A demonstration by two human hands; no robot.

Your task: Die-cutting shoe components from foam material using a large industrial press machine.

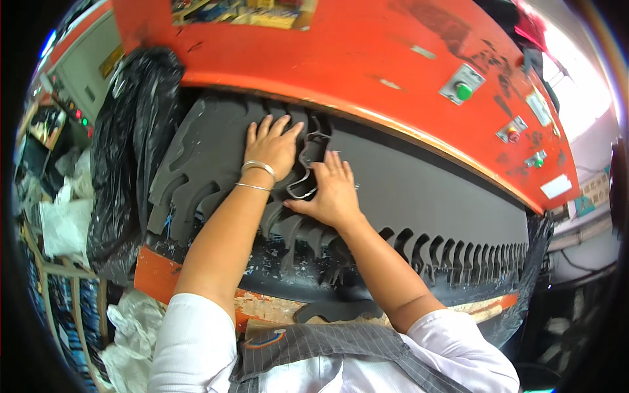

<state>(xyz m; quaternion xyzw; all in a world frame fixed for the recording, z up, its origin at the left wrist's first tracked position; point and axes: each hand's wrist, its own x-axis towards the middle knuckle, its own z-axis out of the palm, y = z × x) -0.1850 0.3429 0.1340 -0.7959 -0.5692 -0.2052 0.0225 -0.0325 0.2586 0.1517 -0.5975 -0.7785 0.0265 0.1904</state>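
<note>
Left grip (274, 149) splays on grey sheet (213, 141), right grip (334, 191) arches beside metal strip (306, 173).

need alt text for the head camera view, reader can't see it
A person's left hand lies spread on dark grey sheet material; the right hand touches a wavy metal outline on it, with a red machine panel beyond.

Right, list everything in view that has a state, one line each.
Left hand: fingers spread, palm down over the sheet.
Right hand: over the cutter's right side, thumb apart; grip unclear.
Metal cutter: lying between the hands, partly covered.
Dark sheet: notched along its near edge.
Red machine: scuffed and stained.
Black bag: crumpled.
</note>
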